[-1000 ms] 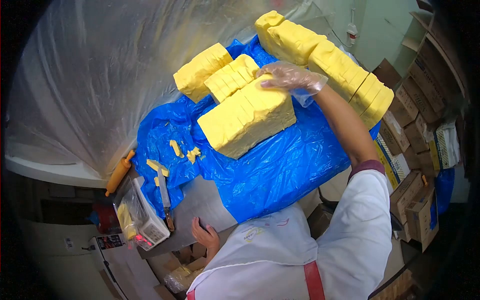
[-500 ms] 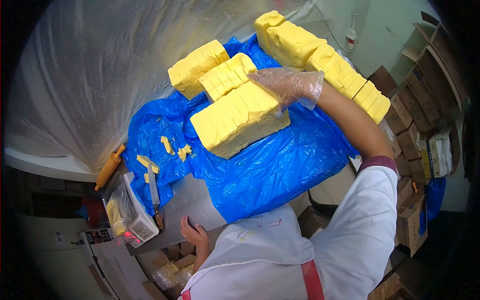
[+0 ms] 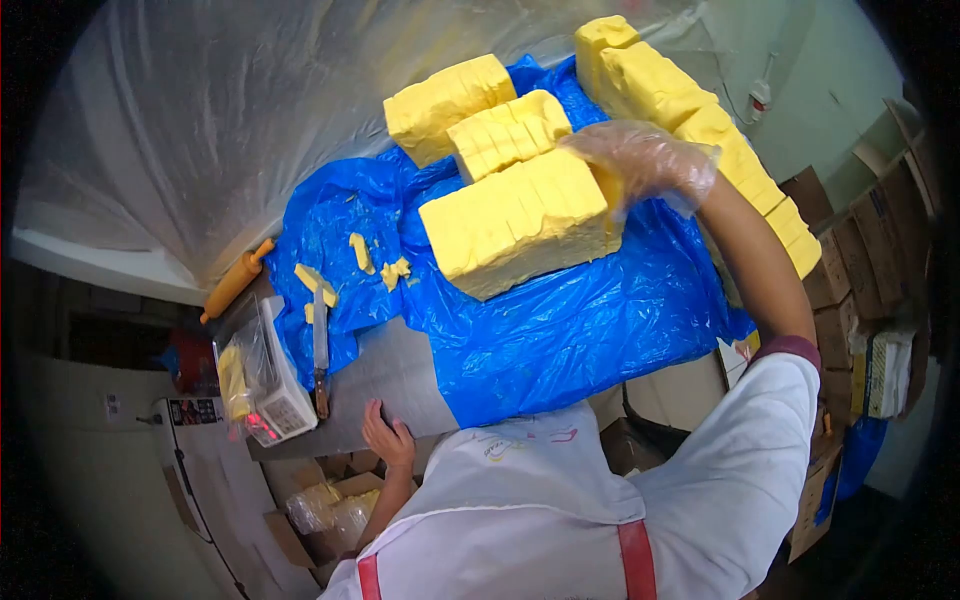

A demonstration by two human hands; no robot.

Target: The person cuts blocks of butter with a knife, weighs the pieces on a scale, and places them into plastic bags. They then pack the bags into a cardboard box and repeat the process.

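My right hand [image 3: 645,163], in a clear plastic glove, grips the right end of a large yellow butter block [image 3: 520,225]. Its fingers curl over an end slice [image 3: 609,195], partly covered by the hand. Cuts run across the top of this block. Behind it stand a smaller sliced butter piece [image 3: 510,133] and another cut block [image 3: 450,105]. Bare and with fingers apart, my left hand [image 3: 388,438] rests at the near edge of the metal table [image 3: 385,385]. A knife [image 3: 320,340] lies to its upper left, beside small butter scraps [image 3: 362,254].
Blue plastic sheeting [image 3: 560,340] covers much of the table. A long row of butter blocks [image 3: 690,110] stands at the back right. On the left are a scale [image 3: 290,408] with red digits and a rolling pin [image 3: 238,282]. Cardboard boxes [image 3: 880,260] are stacked at right.
The whole view has shifted, so things sit further right. My right hand has moved slightly right relative to the block, and the end slice leans away from it. My left hand stays at the table edge.
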